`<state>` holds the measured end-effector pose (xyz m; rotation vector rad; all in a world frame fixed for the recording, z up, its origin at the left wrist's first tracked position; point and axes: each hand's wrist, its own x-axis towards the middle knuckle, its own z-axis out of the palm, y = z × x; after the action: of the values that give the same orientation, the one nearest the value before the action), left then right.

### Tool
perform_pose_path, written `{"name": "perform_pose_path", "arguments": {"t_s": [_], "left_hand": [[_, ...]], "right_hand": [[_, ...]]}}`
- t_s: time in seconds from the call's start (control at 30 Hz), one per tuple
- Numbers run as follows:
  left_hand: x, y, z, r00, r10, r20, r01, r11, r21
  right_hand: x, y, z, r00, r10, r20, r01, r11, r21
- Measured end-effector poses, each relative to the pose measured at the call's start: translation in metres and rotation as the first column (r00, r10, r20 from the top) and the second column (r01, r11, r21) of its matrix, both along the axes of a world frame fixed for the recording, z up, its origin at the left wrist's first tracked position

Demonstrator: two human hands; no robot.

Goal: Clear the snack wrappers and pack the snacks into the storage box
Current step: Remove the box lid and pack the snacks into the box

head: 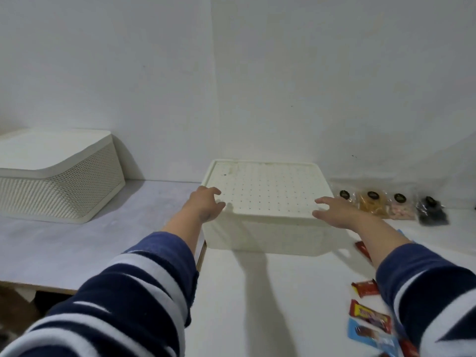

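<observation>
My storage box (pixel 265 228) sits in the middle of the white table (pixel 270 292), close to the wall (pixel 231 73); its lid (pixel 268 189) is on, flat and full of little holes; my left hand (pixel 204 206) is at the left front corner of the lid, fingers spread and a bit bent, and I cannot tell if they touch the lid; my right hand (pixel 334 210) is at the right front corner, fingers spread and reaching over the lid edge; neither hand holds anything; both my arms wear blue and white striped sleeves (pixel 144 292).

Behind the box on the right, four small clear snack bags (pixel 391 206) lie in a row near the wall; one is yellow-brown, one is pinkish, one is black, and the one nearest the box is partly hidden behind my right hand; the candy bars (pixel 368 318) lie on the table near my right arm, some red, one on a blue pack; one more red bar (pixel 362 247) peeks out just past my right wrist.

Far to the left, a second box (pixel 59 176) with mesh sides and a lid sits on a lower grey shelf (pixel 103 243), well apart from my box.
</observation>
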<state>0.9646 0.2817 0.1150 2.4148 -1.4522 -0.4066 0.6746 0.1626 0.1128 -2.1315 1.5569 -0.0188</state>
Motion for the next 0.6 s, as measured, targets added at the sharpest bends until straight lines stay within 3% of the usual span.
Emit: {"name": "perform_pose_path", "arguments": {"t_s": [0.13,0.23,0.37,0.6], "left_hand": [[0.030,-0.049,-0.015,0.999,0.045,0.030,-0.047,0.997,0.061],[0.050,-0.083,-0.032,0.996,0.087,0.013,-0.088,0.993,0.083],[0.064,-0.111,-0.052,0.985,0.132,-0.113,-0.130,0.991,0.024],[0.069,-0.120,-0.056,0.979,0.185,-0.089,-0.190,0.980,-0.056]], "right_hand": [[0.017,-0.050,-0.017,0.992,-0.082,-0.093,0.081,0.997,-0.016],[0.024,-0.078,-0.032,0.990,-0.132,-0.050,0.131,0.991,-0.021],[0.031,-0.107,-0.046,0.984,-0.178,-0.003,0.177,0.978,-0.107],[0.043,-0.126,-0.053,0.975,-0.209,-0.070,0.194,0.964,-0.181]]}}
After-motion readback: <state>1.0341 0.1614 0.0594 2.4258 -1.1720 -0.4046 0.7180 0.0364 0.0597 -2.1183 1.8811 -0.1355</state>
